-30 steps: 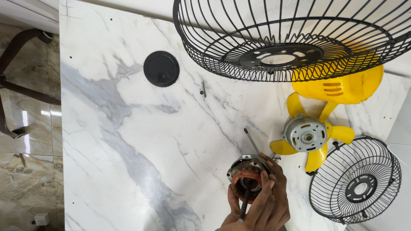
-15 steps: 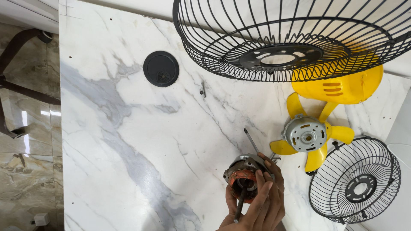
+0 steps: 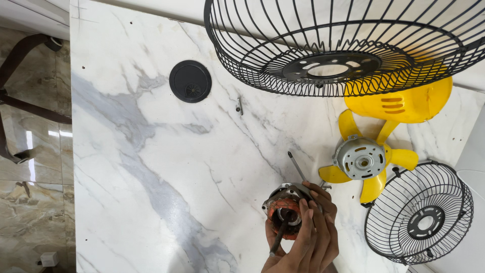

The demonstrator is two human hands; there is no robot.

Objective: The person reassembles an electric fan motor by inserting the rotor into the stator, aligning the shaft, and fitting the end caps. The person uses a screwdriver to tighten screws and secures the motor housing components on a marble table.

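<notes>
Head view
Right hand [image 3: 321, 230]: fingers wrapped over the round copper-wound motor stator in its grey metal shell [image 3: 285, 212], gripping it.
Left hand [image 3: 275, 247]: mostly hidden under the right; grip unclear, a dark thin tool shaft [image 3: 279, 237] ran past it into the stator bore.
Stator: on the white marble tabletop [image 3: 151, 167].
Right of hands: yellow plastic fan blade with grey metal motor cover [image 3: 361, 159], small black wire guard [image 3: 419, 215].
Above hands: large black wire guard [image 3: 343, 45].

Two black wire fan guards: one large [image 3: 348, 48], one small [image 3: 419, 215]. One yellow plastic fan blade [image 3: 369, 162] with one silver metal motor cover [image 3: 360, 158] on it, one yellow plastic housing [image 3: 409, 103], one copper-wound motor stator [image 3: 284, 210]. One round black plastic cap [image 3: 190, 81], one small metal screw [image 3: 239, 105], one thin dark rod tool [image 3: 296, 166].
</notes>
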